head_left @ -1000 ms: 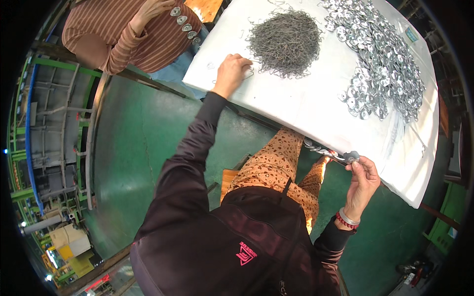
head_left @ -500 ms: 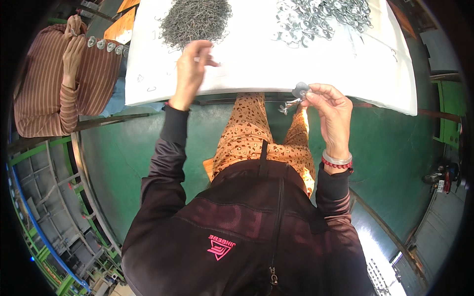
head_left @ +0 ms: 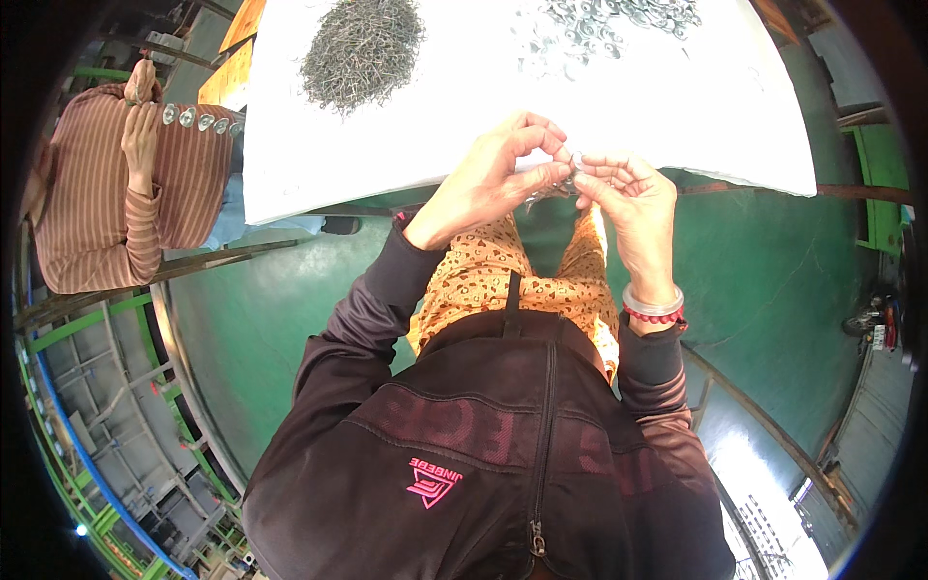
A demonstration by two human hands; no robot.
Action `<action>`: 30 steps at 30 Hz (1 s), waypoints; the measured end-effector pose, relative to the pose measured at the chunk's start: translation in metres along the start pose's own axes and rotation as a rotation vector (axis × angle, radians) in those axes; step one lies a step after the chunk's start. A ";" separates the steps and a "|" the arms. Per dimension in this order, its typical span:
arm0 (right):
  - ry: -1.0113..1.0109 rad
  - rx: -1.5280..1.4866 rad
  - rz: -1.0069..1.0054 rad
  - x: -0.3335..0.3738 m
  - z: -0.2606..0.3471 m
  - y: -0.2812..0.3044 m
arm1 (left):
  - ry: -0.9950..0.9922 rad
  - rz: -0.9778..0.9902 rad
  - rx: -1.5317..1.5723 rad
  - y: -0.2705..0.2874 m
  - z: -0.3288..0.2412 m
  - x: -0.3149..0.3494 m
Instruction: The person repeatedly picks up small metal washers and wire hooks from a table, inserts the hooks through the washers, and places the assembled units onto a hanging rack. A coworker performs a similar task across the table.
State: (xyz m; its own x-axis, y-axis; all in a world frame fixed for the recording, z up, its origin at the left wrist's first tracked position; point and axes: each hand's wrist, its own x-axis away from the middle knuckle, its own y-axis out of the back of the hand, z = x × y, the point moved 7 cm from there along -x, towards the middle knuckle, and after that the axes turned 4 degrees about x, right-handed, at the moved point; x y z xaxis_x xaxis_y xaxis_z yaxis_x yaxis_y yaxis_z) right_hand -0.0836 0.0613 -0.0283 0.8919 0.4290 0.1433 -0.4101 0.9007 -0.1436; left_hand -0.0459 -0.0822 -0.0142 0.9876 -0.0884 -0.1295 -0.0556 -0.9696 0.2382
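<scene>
Both my hands meet at the near edge of the white-covered table (head_left: 464, 106), fingertips almost touching. My right hand (head_left: 638, 203) pinches a small round metal disc (head_left: 577, 159), one edge of which shows between the fingers. Several linked metal pieces (head_left: 549, 194) hang just below, partly hidden by my fingers. My left hand (head_left: 493, 179) is closed in a pinch against the disc; whatever lies between its thumb and finger is too small to make out. Farther off on the left lies a heap of thin wire hooks (head_left: 362, 53), and a spread of metal discs (head_left: 590, 34) lies on the right.
At the left, a person in a striped top (head_left: 97, 193) holds a string of metal discs (head_left: 198, 119) beside the table. Orange wooden boards (head_left: 227, 77) stand at its far left corner. Metal rails (head_left: 232, 256) and a green floor (head_left: 764, 261) surround my seat.
My left hand has come from beside the wire hook heap, rightward and nearer, to meet my right hand. The right hand has stayed nearly in place with the disc.
</scene>
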 end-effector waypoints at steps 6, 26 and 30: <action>0.046 0.065 0.074 -0.001 0.001 -0.004 | 0.016 -0.062 0.065 -0.003 -0.003 0.004; 0.118 0.156 -0.156 -0.139 -0.038 0.035 | -0.078 -0.332 0.118 -0.004 -0.011 0.015; -0.038 -0.224 0.000 -0.083 -0.015 0.017 | -0.019 -0.379 0.148 -0.008 0.003 0.011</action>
State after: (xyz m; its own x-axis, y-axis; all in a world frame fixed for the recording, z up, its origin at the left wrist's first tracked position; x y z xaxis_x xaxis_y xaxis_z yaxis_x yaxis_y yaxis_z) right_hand -0.1621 0.0403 -0.0573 0.8821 0.4355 0.1798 -0.3542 0.8646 -0.3565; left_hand -0.0349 -0.0765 -0.0205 0.9396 0.2785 -0.1992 0.2897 -0.9567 0.0289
